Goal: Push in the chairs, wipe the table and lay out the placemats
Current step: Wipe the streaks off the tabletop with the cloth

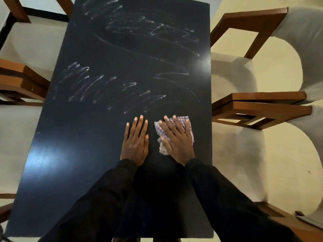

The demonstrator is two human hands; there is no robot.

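Wiping is judged to be the step in hand, and it is only partly done. The checked cloth (182,119) is pressed flat against the near right part of the dark worktop (78,137) by the right hand (176,142), whose fingers are spread straight over it rather than curled round it. The left hand (135,142) is laid flat just beside it on the bare surface, fingers straight and together, with nothing held. Beyond the hands, two broad patches of white smears are left to be cleared: the middle smears (83,84) and the far smears (148,27), with a few curved streaks between them. The near part of the surface looks free of marks and is judged already wiped. Four chairs are counted, two on each side: the far left chair (35,42), the near left chair (17,137), the far right chair (232,72) and the near right chair (244,163). Their seats lie close against the long edges, so the pushing-in is judged done, though how far they reach under cannot be told. One cloth and two hands are counted. No placemats are seen, so that step is judged not yet begun.
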